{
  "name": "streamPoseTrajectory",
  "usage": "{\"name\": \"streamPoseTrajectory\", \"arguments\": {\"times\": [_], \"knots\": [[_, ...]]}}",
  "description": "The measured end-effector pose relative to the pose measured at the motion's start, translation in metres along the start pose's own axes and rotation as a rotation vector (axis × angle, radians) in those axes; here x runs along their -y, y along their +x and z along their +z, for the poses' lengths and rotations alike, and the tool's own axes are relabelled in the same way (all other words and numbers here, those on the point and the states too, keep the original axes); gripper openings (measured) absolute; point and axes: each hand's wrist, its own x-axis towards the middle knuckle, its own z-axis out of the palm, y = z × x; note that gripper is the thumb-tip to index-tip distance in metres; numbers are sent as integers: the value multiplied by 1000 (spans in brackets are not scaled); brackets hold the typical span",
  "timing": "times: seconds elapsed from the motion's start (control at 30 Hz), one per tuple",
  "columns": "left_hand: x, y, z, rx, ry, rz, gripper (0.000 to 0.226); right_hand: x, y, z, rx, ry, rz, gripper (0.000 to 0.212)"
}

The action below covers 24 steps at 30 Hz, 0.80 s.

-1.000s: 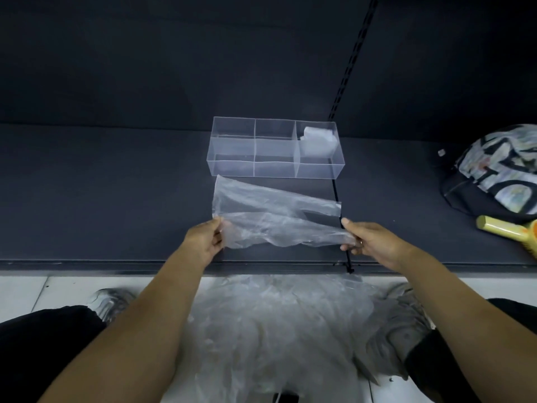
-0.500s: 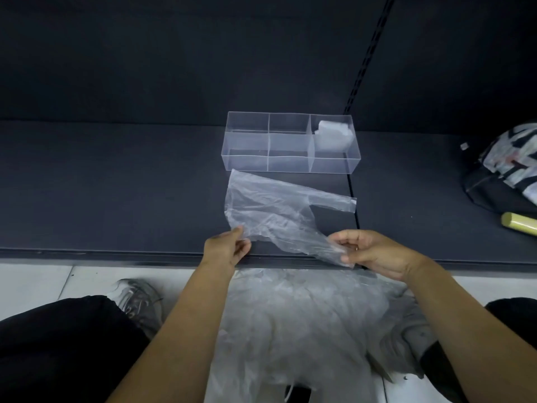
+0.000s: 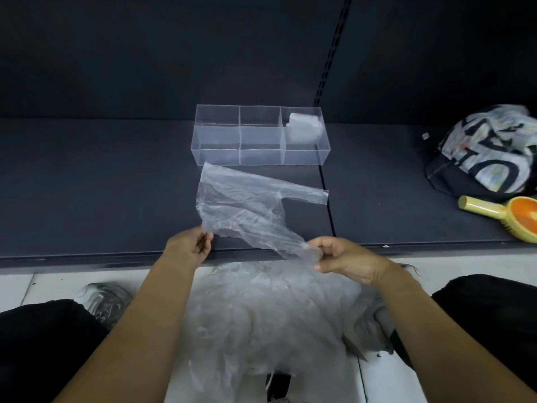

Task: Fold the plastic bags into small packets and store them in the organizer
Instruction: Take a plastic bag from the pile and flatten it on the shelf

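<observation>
1. Plastic bag (image 3: 241, 205): clear and creased, spread on the dark shelf (image 3: 101, 184) just near of the organizer (image 3: 215, 155). Its long axis runs left to right. 1 handle strap lies flat and points right along the far edge. The other handle slants toward the near right, into the right hand.

2. Left hand (image 3: 189, 248): at the shelf's near edge, thumb and fingers pinching the bag's near-left corner. The forearm reaches in from the near left.

3. Right hand (image 3: 345, 260): over the shelf's near edge, back of the hand toward the camera, fingers curled and gripping the gathered end of the near handle.

4. Organizer: clear box with dividers, long side left to right. A folded white packet (image 3: 303, 128) sits in its far-right compartment. The exact divider layout is hard to read through the clear walls.

5. Pile of loose bags (image 3: 270, 309): on the floor between the person's legs. The count cannot be made out.

6. Right side: a patterned fabric item (image 3: 491, 146) and a yellow and orange brush (image 3: 505, 213), both cut off by the frame edge.
</observation>
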Motion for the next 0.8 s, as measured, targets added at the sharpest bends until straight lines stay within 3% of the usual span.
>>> {"name": "streamPoseTrajectory", "arguments": {"times": [0.03, 0.1, 0.23, 0.43, 0.53, 0.6, 0.67, 0.7, 0.8], "knots": [[0, 0, -1, 7, 6, 3, 16, -2, 2, 3, -51, 12, -2, 21], [0, 1, -3, 15, -6, 21, 7, -6, 5, 6, -111, 48, -1, 17], [-3, 6, -9, 11, -37, 101, 27, -4, 3, 0, -308, 172, -28, 18], [-3, 9, -13, -14, 65, 180, 31, -4, 23, -3, -965, -70, 31, 42], [1, 11, -17, -69, 120, 209, 22, -10, 32, -5, -1244, -65, 127, 38], [5, 11, -20, -97, 137, 224, 17, -12, 37, -8, -1202, 125, 164, 32], [8, 10, -22, -122, 162, 230, 10, -12, 40, -9, -1048, 268, 127, 17], [9, 8, -22, -128, 178, 235, 13, -11, 41, -9, -974, 280, 101, 9], [11, 4, -19, -131, 203, 260, 23, -8, 40, -10, -822, 202, 103, 17]]}}
